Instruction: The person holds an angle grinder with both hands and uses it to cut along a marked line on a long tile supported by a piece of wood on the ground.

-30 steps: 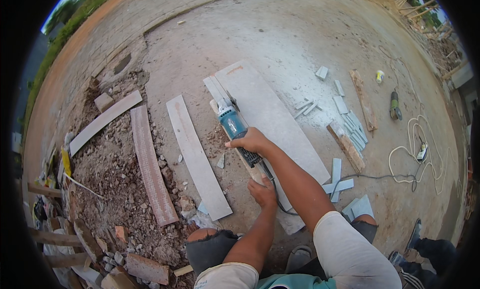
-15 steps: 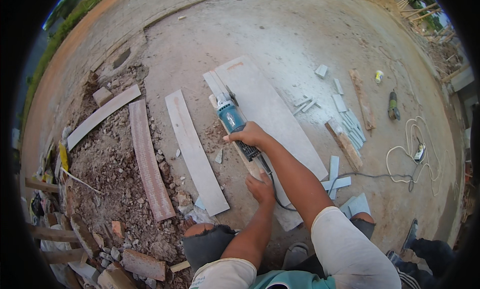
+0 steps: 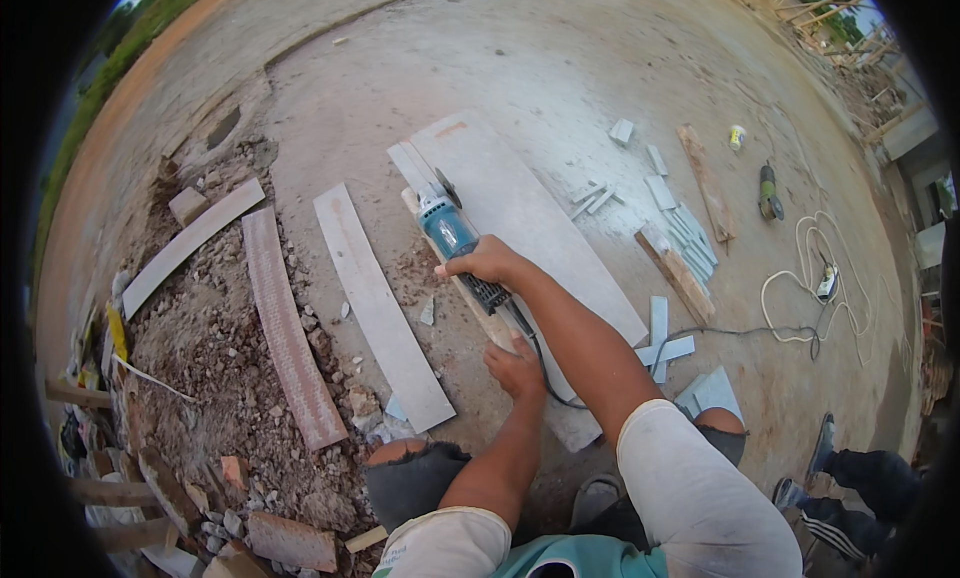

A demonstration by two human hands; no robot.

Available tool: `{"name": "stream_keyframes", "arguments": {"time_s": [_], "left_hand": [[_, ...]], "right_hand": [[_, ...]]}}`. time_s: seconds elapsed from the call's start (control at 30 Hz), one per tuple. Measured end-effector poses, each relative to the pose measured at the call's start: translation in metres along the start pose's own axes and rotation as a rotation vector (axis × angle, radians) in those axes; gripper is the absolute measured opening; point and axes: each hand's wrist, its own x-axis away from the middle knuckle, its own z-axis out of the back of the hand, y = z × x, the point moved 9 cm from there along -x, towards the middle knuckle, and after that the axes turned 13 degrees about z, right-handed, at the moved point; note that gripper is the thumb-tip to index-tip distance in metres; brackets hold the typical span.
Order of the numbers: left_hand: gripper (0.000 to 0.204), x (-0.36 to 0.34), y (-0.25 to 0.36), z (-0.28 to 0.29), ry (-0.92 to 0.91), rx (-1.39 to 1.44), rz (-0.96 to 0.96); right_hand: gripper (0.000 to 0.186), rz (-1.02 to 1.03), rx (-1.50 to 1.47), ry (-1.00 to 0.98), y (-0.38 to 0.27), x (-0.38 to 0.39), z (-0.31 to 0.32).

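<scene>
My right hand (image 3: 486, 262) is closed around the body of a teal and black angle grinder (image 3: 447, 227). Its disc (image 3: 448, 190) stands over the left edge area of a large pale grey tile slab (image 3: 530, 218), by a narrow strip along that edge; whether it touches the slab I cannot tell. Just behind the grinder, my left hand (image 3: 516, 367) has its fingers closed on the near end of a long pale strip (image 3: 487, 318), which looks like wood and lies under the grinder. The grinder's dark cord (image 3: 548, 374) curves past my left hand.
Long cut tile strips (image 3: 380, 298) lie to the left, beside rubble (image 3: 240, 358). To the right are tile offcuts (image 3: 690, 243), wooden pieces (image 3: 676, 275), a second grinder (image 3: 769, 193), a small can (image 3: 737, 138) and looped cable (image 3: 800, 278). Another person's legs (image 3: 850, 498) show at lower right.
The whole scene has shifted slightly left in view. The grinder's disc shows a little more plainly; both hands keep their holds.
</scene>
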Motion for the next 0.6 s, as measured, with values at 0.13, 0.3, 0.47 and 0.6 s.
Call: {"name": "stream_keyframes", "arguments": {"time_s": [0.13, 0.3, 0.47, 0.6], "left_hand": [[0.065, 0.004, -0.006, 0.003, 0.029, -0.02, -0.029], [0.065, 0.001, -0.003, 0.001, -0.007, -0.014, -0.001], [0.058, -0.001, -0.003, 0.001, 0.066, -0.004, -0.059], [0.058, -0.003, -0.002, 0.005, 0.062, -0.013, -0.053]], "right_hand": [[0.066, -0.026, -0.033, -0.04, 0.006, -0.002, -0.002], [0.066, -0.015, -0.004, -0.018, 0.0, 0.004, -0.002], [0.065, -0.007, 0.0, -0.003, 0.005, 0.013, -0.001], [0.068, 0.011, -0.002, -0.011, 0.0, 0.023, -0.003]]}}
